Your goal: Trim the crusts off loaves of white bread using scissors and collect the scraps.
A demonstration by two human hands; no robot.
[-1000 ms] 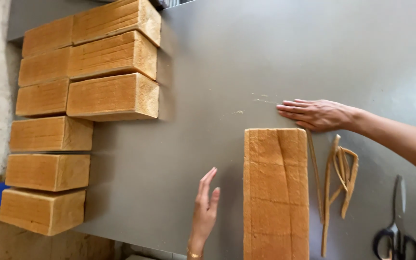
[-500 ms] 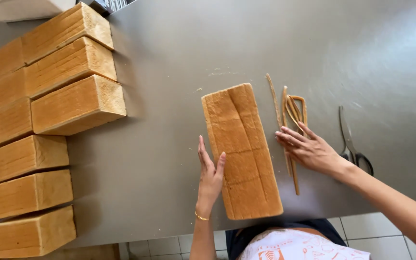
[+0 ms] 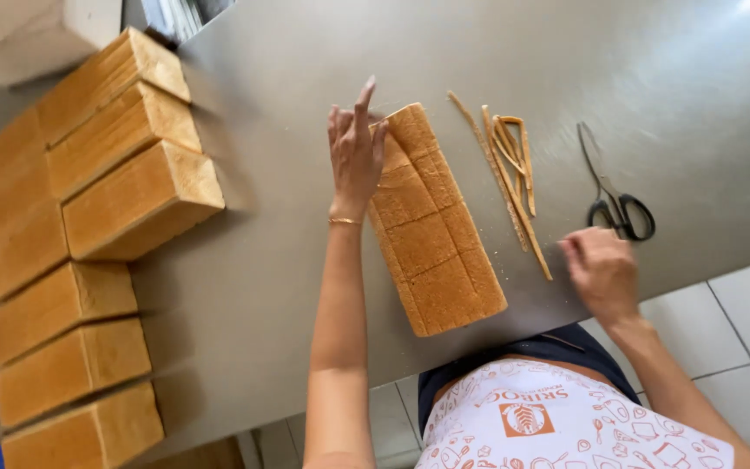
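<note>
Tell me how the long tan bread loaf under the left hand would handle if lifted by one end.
The long tan bread loaf would probably sag or split, since score lines cross its top. It is likely light for its bulk. The left hand rests flat against it, so it likely dents easily.

On the grey steel table (image 3: 288,287) you see a stack of long golden-brown bread loaves (image 3: 88,252) at the left, some piled two high, the rest lying side by side toward the near edge. Black-handled scissors (image 3: 614,195) lie at the right, blades pointing away from you. Pale floor tiles (image 3: 740,321) show below the table edge.
</note>
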